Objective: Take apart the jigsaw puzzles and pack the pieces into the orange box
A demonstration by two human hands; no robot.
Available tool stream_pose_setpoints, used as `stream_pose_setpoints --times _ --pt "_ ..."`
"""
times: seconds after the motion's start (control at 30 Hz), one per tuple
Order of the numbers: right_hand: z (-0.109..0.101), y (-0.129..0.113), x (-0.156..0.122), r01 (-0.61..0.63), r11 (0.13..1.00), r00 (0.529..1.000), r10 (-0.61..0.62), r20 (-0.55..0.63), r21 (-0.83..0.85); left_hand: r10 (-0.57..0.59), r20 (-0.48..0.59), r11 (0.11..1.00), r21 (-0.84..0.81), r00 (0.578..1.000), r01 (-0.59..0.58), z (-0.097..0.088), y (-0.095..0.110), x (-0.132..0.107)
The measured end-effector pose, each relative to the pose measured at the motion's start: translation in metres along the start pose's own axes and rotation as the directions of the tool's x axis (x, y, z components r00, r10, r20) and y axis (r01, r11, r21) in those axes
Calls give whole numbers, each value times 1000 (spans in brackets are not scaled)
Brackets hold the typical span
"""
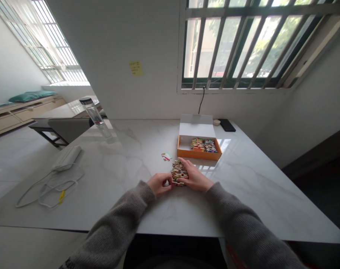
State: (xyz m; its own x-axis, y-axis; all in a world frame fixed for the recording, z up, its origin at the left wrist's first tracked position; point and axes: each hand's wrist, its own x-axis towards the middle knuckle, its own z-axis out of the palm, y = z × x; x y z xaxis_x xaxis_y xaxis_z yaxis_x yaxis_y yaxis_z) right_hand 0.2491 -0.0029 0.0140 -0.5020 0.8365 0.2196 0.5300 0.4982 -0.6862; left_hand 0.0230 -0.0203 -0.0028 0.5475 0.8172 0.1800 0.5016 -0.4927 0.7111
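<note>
A tight bundle of jigsaw puzzle pieces [178, 172], their edges turned up in rows, sits on the table between my hands. My right hand [196, 177] is wrapped round its right side, fingers over the far end and thumb along the near part. Thumb and fingers of my left hand [161, 184] are pinched at the bundle's lower left corner, closed on the pieces' edges there. Beyond the bundle, a few loose puzzle pieces [166, 157] lie flat. Just past my right hand stands an orange box [199, 154], lid folded back, with more pieces packed upright in its right part.
The white marbled table [125, 149] meets the wall at the back. A black phone [227, 125] and a small pale object [216, 122] lie behind the box. To the left are a clear bottle [93, 112] and a white power strip [66, 158] with a looped cable.
</note>
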Motion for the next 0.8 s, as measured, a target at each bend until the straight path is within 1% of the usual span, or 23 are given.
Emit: stream_pose_setpoints --times 0.17,0.23,0.37,0.43,0.53,0.57,0.63,0.7,0.73,0.77,0.8 --pt "-2 -3 -1 1 1000 1000 0 21 -30 -66 -55 980 187 996 75 2 0 1" --pt "-3 -4 -2 -9 999 999 11 41 -50 -75 -63 967 239 995 88 1 1 2" --pt "-5 -7 -4 -30 994 997 37 67 -101 -25 -77 954 297 997 47 1 2 5" --pt "-4 -8 -4 -16 993 998 23 59 -113 3 -92 943 333 996 28 1 3 6" --pt "-2 -7 -3 17 992 999 -14 31 -123 0 -98 922 385 995 38 4 5 7" --pt "-1 -6 -2 26 991 1000 -24 20 -131 -2 -90 918 395 996 37 5 6 7" --pt "1 -5 -1 34 988 999 -33 5 -150 24 -47 918 397 999 -4 3 8 6" --pt "3 -3 -1 33 987 999 -34 -2 -159 60 -19 919 391 998 -48 -4 5 7" --pt "4 -2 0 33 987 999 -33 -2 -159 68 -37 920 388 997 -49 -9 2 8" --pt "4 -1 0 34 987 999 -35 -2 -158 61 -86 921 388 994 -23 -15 -2 9" --pt "4 0 0 38 987 999 -38 -1 -156 42 -171 921 388 984 28 -21 -8 12"
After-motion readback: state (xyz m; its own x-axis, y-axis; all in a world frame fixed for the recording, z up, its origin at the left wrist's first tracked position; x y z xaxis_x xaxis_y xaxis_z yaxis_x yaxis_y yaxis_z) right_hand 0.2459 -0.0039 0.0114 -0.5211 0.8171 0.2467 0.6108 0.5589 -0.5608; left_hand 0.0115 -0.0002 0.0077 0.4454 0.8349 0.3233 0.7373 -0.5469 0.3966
